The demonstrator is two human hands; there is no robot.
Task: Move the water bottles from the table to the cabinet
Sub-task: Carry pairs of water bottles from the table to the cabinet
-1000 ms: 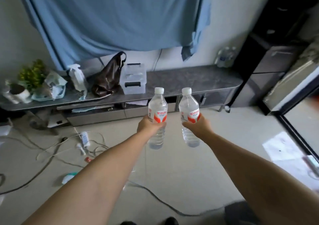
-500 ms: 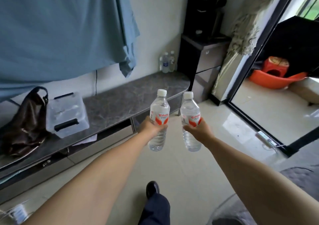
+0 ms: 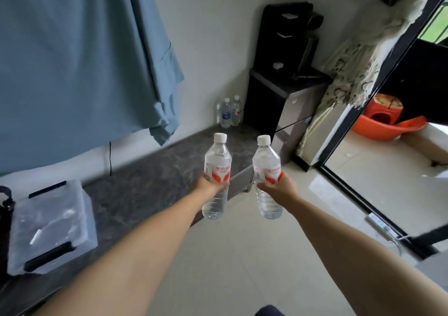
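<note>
Holding 2 water bottles up in the air, 1 in each hand, both arms reaching out straight ahead toward 12 o'clock. Gripping the left bottle [image 3: 216,170] with the left hand [image 3: 211,185], fingers wrapping tight around the red and white label, white cap pointing up. Gripping the right bottle [image 3: 266,174] with the right hand [image 3: 278,187] in the same way, fingers closing around the label, cap up too. Standing upright side by side, near each other but not touching, with clear water showing below both hands. Hanging above the front edge of the long dark cabinet [image 3: 150,177], which is running from 8 o'clock up toward 12 o'clock along the white wall. Sitting on the cabinet top far back at 12 o'clock, 2 more bottles [image 3: 230,112] tucked into the corner, standing just beside each other. Resting on the cabinet at 8 o'clock, a clear plastic box [image 3: 48,226] with black handles. Hanging on the wall at 10 o'clock, a big blue cloth [image 3: 80,56]. Standing at 1 o'clock just beside the end of the cabinet, a tall black machine [image 3: 288,56] on a dark stand. Draping at 2 o'clock, a pale curtain [image 3: 351,73] next to a black door frame. Lying beyond the door at 3 o'clock, an orange tub [image 3: 388,126] on a shiny floor.
</note>
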